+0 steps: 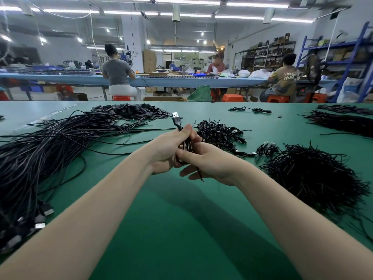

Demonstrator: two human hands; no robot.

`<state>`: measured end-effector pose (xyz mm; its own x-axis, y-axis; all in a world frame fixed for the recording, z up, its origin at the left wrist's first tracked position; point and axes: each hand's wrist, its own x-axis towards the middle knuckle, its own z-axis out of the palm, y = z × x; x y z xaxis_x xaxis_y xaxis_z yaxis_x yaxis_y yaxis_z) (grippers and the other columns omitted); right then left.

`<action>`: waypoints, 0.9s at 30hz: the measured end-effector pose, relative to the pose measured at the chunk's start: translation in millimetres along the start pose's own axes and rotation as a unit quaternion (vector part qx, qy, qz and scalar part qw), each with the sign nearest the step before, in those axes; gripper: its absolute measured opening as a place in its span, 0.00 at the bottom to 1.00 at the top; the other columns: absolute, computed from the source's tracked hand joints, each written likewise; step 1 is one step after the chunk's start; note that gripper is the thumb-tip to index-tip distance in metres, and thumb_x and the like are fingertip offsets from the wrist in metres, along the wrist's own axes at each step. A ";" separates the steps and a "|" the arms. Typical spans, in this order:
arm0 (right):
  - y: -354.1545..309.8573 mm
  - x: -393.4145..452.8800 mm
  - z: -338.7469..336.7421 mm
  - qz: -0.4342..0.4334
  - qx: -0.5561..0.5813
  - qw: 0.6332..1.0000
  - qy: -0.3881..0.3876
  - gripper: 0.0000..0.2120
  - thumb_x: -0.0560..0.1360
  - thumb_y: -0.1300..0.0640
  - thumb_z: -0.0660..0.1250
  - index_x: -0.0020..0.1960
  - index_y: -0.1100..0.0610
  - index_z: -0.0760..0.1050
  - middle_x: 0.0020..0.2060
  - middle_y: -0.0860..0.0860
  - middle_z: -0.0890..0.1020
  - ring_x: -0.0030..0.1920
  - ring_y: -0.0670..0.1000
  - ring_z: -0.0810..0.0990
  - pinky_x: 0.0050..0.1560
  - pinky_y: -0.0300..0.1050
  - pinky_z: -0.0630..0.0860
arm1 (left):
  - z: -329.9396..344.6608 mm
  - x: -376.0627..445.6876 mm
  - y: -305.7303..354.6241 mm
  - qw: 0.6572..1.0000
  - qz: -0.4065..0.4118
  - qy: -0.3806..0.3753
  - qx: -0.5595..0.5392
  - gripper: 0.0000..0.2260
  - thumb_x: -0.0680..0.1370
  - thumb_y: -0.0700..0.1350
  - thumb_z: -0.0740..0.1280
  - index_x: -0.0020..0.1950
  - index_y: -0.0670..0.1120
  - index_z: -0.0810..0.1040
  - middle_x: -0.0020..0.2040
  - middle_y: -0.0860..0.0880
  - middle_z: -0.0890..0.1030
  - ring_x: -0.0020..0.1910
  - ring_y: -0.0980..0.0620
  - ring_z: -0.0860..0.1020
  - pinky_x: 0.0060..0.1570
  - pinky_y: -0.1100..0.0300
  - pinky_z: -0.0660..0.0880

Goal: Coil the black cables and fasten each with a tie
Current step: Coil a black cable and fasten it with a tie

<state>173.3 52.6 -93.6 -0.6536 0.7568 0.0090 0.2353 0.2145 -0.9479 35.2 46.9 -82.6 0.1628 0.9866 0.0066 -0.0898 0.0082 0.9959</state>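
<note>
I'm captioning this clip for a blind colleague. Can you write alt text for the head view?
Two bare hands, left hand and right hand, grip a coiled black cable over a green table, its USB plug pointing up. Loose cables lie left, ties right.

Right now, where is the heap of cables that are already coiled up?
In the head view, the heap of coiled cables lies on the green table just beyond and right of the hands, with the loose cable bundle far to its left.

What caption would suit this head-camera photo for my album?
Both hands, left hand and right hand, grip a coiled black USB cable above a green table strewn with cable piles.
</note>
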 end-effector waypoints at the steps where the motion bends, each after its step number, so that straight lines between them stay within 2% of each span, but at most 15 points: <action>1: 0.1 0.9 1.1 -0.003 -0.006 1.000 0.009 0.11 0.79 0.48 0.62 0.48 0.55 0.74 0.42 0.47 0.81 0.39 0.46 0.82 0.44 0.43 0.77 | -0.3 -0.7 0.2 1.000 0.000 0.003 -0.004 0.17 0.82 0.55 0.57 0.38 0.48 0.72 0.43 0.52 0.81 0.39 0.54 0.78 0.33 0.63 0.74; 4: -0.6 2.7 7.6 0.000 -0.018 0.999 0.044 0.10 0.79 0.49 0.62 0.45 0.55 0.71 0.38 0.50 0.78 0.32 0.45 0.79 0.37 0.40 0.77 | -1.1 -1.4 0.4 1.000 0.013 0.017 0.002 0.17 0.82 0.54 0.57 0.37 0.47 0.72 0.47 0.50 0.82 0.42 0.52 0.78 0.34 0.62 0.76; 6: -1.3 2.8 9.9 -0.001 -0.036 0.998 0.059 0.12 0.80 0.49 0.62 0.43 0.56 0.68 0.35 0.50 0.74 0.29 0.45 0.74 0.31 0.38 0.75 | -2.1 0.2 -1.2 0.999 0.022 0.022 0.010 0.18 0.82 0.54 0.56 0.37 0.47 0.72 0.47 0.51 0.83 0.45 0.51 0.78 0.44 0.59 0.77; 8: -0.7 3.8 11.7 -0.004 -0.096 0.993 0.067 0.13 0.81 0.49 0.58 0.43 0.56 0.66 0.34 0.50 0.70 0.29 0.46 0.70 0.27 0.38 0.71 | -2.3 2.8 -4.1 0.999 0.024 0.023 0.017 0.18 0.83 0.53 0.56 0.37 0.47 0.71 0.47 0.51 0.83 0.47 0.50 0.77 0.54 0.54 0.72; 11: 4.9 8.3 15.5 -0.029 -0.238 0.965 0.104 0.11 0.83 0.53 0.52 0.44 0.58 0.64 0.35 0.53 0.70 0.31 0.49 0.68 0.32 0.42 0.66 | 1.8 5.7 -11.0 0.999 0.010 0.031 0.026 0.18 0.83 0.53 0.54 0.36 0.48 0.70 0.45 0.52 0.82 0.45 0.52 0.75 0.50 0.55 0.70; 14: 12.2 8.7 17.0 -0.024 -0.207 0.973 0.101 0.13 0.82 0.53 0.52 0.39 0.54 0.62 0.32 0.50 0.69 0.28 0.47 0.66 0.24 0.37 0.63 | 8.0 5.4 -18.4 0.998 0.003 0.049 0.039 0.18 0.83 0.53 0.55 0.37 0.48 0.70 0.46 0.52 0.81 0.41 0.56 0.78 0.44 0.60 0.72; 17: 18.6 9.0 13.1 -0.024 -0.250 0.962 0.105 0.14 0.81 0.53 0.55 0.38 0.54 0.63 0.30 0.48 0.70 0.28 0.43 0.69 0.25 0.33 0.63 | 9.2 5.0 -24.1 0.998 0.003 0.049 0.041 0.18 0.83 0.53 0.55 0.37 0.48 0.70 0.49 0.52 0.82 0.41 0.56 0.80 0.44 0.61 0.74; 19: 23.8 11.1 12.3 -0.019 -0.306 0.945 0.110 0.11 0.81 0.53 0.56 0.42 0.57 0.66 0.34 0.52 0.74 0.34 0.47 0.75 0.31 0.39 0.66 | 8.6 4.6 -27.9 0.998 -0.003 0.043 0.035 0.18 0.83 0.54 0.54 0.36 0.48 0.70 0.50 0.54 0.83 0.41 0.58 0.81 0.42 0.62 0.74; 21: 30.2 13.4 12.0 0.007 -0.346 0.932 0.110 0.09 0.81 0.52 0.53 0.47 0.57 0.66 0.46 0.59 0.78 0.47 0.59 0.77 0.40 0.44 0.67 | 8.5 5.4 -34.1 0.998 -0.006 0.045 0.044 0.19 0.83 0.55 0.54 0.36 0.49 0.71 0.52 0.56 0.84 0.42 0.60 0.81 0.42 0.62 0.73; 22: 33.0 12.7 11.8 0.019 -0.366 0.923 0.115 0.09 0.81 0.52 0.52 0.50 0.56 0.66 0.52 0.61 0.78 0.51 0.61 0.77 0.44 0.46 0.68 | 8.3 6.5 -38.4 0.998 -0.006 0.049 0.048 0.19 0.83 0.55 0.54 0.36 0.49 0.71 0.53 0.56 0.84 0.44 0.58 0.80 0.43 0.61 0.73; 25: 41.6 9.5 8.7 0.031 -0.431 0.891 0.140 0.18 0.81 0.49 0.52 0.66 0.57 0.65 0.57 0.61 0.77 0.55 0.64 0.77 0.47 0.50 0.68 | 9.2 9.1 -48.6 0.998 -0.009 0.057 0.015 0.18 0.83 0.53 0.57 0.37 0.48 0.78 0.52 0.52 0.84 0.50 0.52 0.80 0.51 0.58 0.76; 26: 42.3 8.5 8.0 0.034 -0.437 0.887 0.147 0.20 0.81 0.49 0.52 0.69 0.56 0.63 0.57 0.61 0.77 0.55 0.64 0.77 0.46 0.50 0.67 | 8.5 8.8 -50.0 0.998 -0.010 0.064 0.004 0.17 0.82 0.52 0.59 0.39 0.47 0.81 0.49 0.50 0.85 0.49 0.52 0.80 0.51 0.59 0.78; 27: 42.5 8.0 7.1 0.038 -0.430 0.890 0.149 0.18 0.81 0.49 0.51 0.66 0.56 0.65 0.55 0.60 0.78 0.54 0.63 0.77 0.45 0.49 0.66 | 8.0 7.9 -50.9 0.997 -0.005 0.077 0.000 0.15 0.81 0.52 0.62 0.41 0.46 0.82 0.47 0.50 0.85 0.47 0.53 0.81 0.48 0.61 0.79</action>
<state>172.9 63.4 -136.1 -0.4235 0.8915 0.1610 0.8176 0.4527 -0.3559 48.9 53.0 -132.4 0.0116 0.9998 -0.0173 -0.0880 0.0182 0.9960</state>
